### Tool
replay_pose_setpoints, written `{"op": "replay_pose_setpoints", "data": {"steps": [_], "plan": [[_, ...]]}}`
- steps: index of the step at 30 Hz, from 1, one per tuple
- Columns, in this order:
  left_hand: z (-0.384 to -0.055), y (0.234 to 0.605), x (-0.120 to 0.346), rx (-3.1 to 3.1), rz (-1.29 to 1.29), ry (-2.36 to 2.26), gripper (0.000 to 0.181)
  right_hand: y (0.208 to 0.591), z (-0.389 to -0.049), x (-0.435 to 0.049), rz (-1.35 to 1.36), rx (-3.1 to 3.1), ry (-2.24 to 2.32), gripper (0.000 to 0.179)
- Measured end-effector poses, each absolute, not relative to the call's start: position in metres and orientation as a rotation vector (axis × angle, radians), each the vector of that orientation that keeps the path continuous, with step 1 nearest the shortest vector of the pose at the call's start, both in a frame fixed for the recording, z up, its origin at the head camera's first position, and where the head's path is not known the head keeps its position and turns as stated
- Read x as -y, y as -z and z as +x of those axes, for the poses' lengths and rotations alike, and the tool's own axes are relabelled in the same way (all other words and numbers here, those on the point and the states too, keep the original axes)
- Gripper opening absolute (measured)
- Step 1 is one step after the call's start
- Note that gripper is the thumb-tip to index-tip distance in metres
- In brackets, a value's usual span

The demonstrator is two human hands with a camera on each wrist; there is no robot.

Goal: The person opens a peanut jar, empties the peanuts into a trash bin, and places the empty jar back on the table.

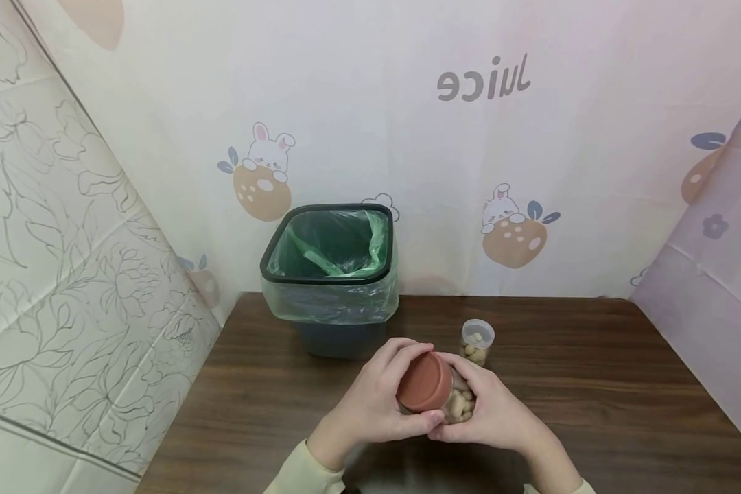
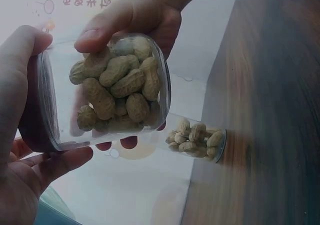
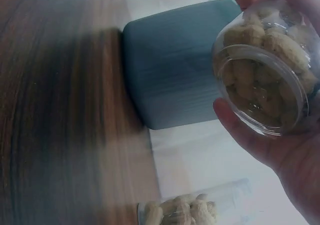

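A clear plastic jar (image 2: pixel 117 95) of unshelled peanuts is held up over the table, tilted, with a reddish-brown lid (image 1: pixel 425 383) on its mouth. My left hand (image 1: pixel 375 401) grips that lid, fingers along the far side and thumb on the near side. Round the jar's clear body is my right hand (image 1: pixel 497 410), its thumb and fingers curled against the wall. In the right wrist view the jar's round base (image 3: pixel 262 90) faces the camera. Just beyond my right hand a smaller lidless clear container (image 1: pixel 477 342) stands upright, partly filled with peanuts.
At the back left of the dark wooden table (image 1: pixel 568 370) stands a bin (image 1: pixel 330 302) with a black rim and green liner bag. A printed curtain (image 1: pixel 407 123) hangs behind the table, and more patterned sheeting (image 1: pixel 68 274) covers the left side.
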State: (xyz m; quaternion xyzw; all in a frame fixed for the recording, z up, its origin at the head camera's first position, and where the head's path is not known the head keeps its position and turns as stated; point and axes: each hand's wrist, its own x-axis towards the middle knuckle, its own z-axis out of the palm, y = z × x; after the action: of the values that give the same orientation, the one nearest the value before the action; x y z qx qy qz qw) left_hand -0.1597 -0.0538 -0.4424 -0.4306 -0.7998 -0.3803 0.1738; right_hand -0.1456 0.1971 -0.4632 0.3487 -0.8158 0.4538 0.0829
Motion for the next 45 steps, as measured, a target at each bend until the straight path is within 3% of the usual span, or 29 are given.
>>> {"op": "replay_pose_setpoints", "data": {"steps": [45], "plan": [[-0.176, 0.448, 0.069, 2.224, -1.517, 1.083, 0.086, 0.452, -0.132, -0.198, 0.888, 2.621, -1.009, 0.092]]}}
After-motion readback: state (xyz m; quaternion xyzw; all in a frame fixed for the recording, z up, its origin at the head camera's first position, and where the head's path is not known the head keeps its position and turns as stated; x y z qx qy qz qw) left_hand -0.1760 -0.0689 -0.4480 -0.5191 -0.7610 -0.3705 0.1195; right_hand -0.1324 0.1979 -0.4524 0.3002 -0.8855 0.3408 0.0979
